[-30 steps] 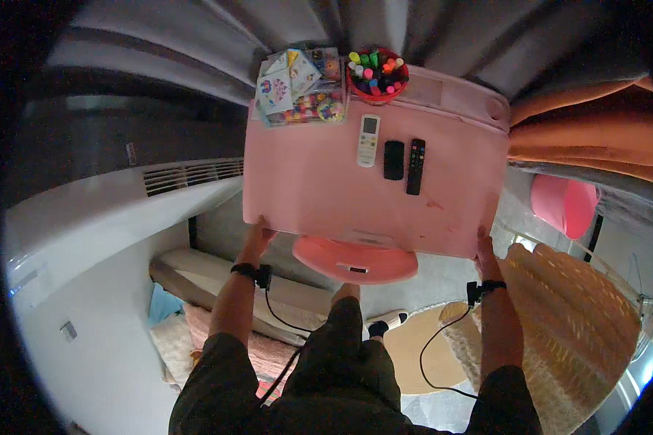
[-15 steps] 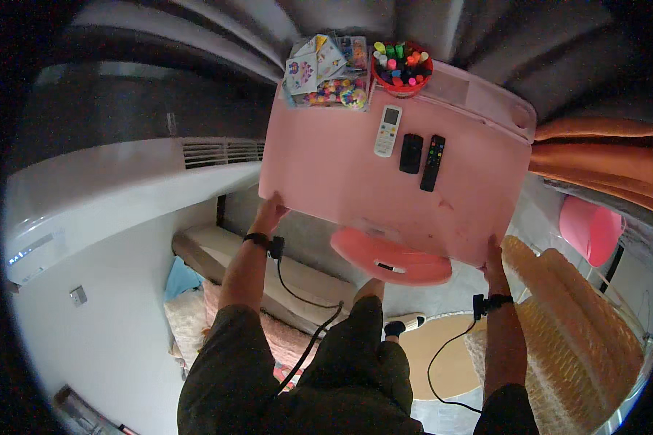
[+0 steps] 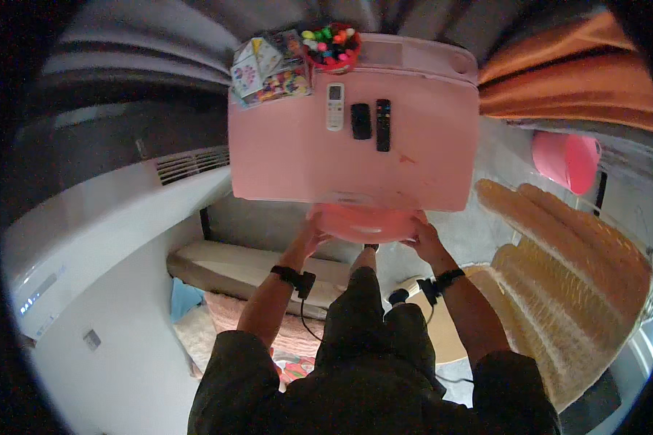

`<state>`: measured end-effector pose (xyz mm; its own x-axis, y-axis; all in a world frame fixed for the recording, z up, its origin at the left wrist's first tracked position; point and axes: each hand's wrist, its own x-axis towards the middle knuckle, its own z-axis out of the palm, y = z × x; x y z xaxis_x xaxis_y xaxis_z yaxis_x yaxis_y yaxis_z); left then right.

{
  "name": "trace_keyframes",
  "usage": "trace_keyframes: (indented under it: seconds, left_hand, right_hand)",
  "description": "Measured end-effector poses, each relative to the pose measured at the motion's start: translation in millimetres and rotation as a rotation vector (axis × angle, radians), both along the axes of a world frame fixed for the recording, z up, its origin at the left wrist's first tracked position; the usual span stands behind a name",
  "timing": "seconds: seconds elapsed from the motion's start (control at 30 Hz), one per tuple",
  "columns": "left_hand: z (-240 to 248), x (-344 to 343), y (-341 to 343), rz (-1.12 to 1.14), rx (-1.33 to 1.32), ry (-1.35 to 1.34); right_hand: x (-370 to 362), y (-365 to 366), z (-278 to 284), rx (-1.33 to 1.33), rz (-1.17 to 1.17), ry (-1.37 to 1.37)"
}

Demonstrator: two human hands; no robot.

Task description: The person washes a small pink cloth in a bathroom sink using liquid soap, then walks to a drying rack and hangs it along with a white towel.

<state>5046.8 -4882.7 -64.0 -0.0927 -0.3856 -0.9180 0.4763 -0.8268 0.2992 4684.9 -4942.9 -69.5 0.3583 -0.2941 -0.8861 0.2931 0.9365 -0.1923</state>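
Note:
A round pink stool (image 3: 363, 223) sits partly under the near edge of a pink table (image 3: 297, 167). My left hand (image 3: 313, 238) grips the stool's left rim and my right hand (image 3: 422, 238) grips its right rim. Both wrists wear black bands with cables. On the table's far half lie a white remote (image 3: 334, 106), a short black remote (image 3: 360, 121) and a long black remote (image 3: 383, 125). At the far edge stand a red bowl of coloured pieces (image 3: 331, 45) and a pile of colourful packets (image 3: 268, 69).
A white unit with a vent grille (image 3: 123, 203) stands to the left. A cushioned pad (image 3: 225, 264) lies on the floor below the table. A ribbed yellow mat (image 3: 573, 275), a pink bucket (image 3: 566, 159) and orange cloth (image 3: 566, 80) are to the right.
Both hands have left the table's near corners and come inward onto the sides of the round pink stool. The table now sits more centrally in the view.

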Motion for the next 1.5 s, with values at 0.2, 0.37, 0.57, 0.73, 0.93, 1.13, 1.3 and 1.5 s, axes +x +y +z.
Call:
trace_keyframes:
  seconds: [0.2,0.37,0.57,0.73,0.93,1.13,1.3,1.5]
  left_hand:
    - [-9,17,-3,-0.183,-0.108,-0.209]
    - [-23,78,-1,0.036,0.010,-0.139]
    - [10,49,-30,0.018,-0.042,0.056]
    - [71,-23,-88,-0.788,0.231,-0.328]
    - [170,-207,-236,-1.055,-1.434,-0.613]
    - [303,-450,-308,-0.987,-2.274,-0.426]
    - [282,-539,-331,-1.226,-2.660,-0.479]
    - [285,-530,-386,-1.374,-2.524,-0.740]
  right_hand:
    - [10,12,-19,0.105,-0.018,-0.058]
    - [55,3,-33,0.013,0.092,-0.074]
    - [28,-50,11,-0.402,0.492,0.400]
    - [-61,-60,215,-1.000,0.488,0.804]
    - [-166,45,378,-1.127,0.140,1.853]
    - [-251,81,391,-0.587,0.126,2.034]
    - [-291,68,322,-0.798,0.084,2.049]
    - [-283,9,304,-0.930,0.067,2.071]
